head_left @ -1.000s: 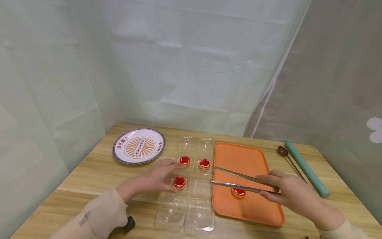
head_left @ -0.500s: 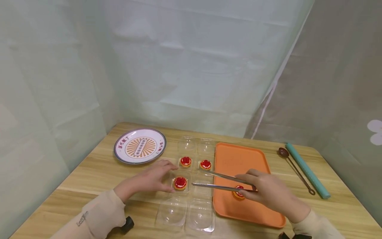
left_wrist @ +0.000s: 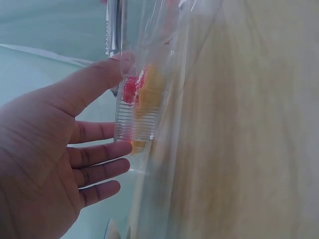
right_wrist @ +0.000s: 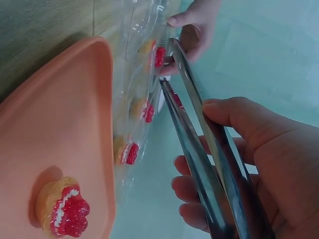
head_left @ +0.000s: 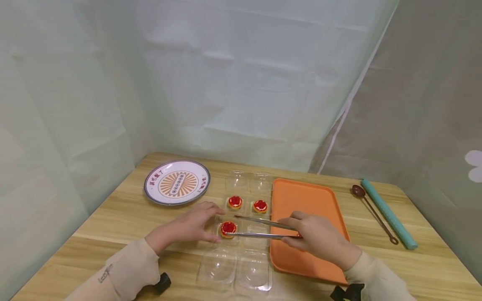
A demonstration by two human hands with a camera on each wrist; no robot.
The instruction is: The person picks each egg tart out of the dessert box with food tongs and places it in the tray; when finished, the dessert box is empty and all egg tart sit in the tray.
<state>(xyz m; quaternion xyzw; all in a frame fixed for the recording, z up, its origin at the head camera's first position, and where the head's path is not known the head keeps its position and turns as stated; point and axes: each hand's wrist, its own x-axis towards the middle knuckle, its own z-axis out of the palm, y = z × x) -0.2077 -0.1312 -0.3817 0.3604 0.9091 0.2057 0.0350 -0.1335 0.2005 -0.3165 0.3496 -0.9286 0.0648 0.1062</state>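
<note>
My right hand [head_left: 318, 238] holds metal tongs [right_wrist: 192, 144], thumb on one arm and fingers along the other. The tongs' tips stand apart above the clear plastic container [head_left: 254, 269], one of them crossing over the near-left fruit tart [head_left: 228, 226]. Two more red-topped tarts, the far-left tart [head_left: 235, 201] and the far-right tart [head_left: 260, 205], sit in other compartments. My left hand [head_left: 190, 223] is at the container's left side, thumb and fairly straight fingers touching its edge. Another tart [right_wrist: 64, 208] lies on the orange tray [head_left: 301, 196], mostly hidden by my right hand in the head view.
A white patterned plate [head_left: 177, 182] stands at the back left. Toward the right lie a brown long-handled spoon [head_left: 358, 191] and a teal roll [head_left: 389, 215]. Fabric curtains [head_left: 244, 83] rise behind the wooden table [head_left: 113, 217].
My right hand has moved left with the tongs, from over the tray to over the container's near-left tart. My left hand has stayed almost still.
</note>
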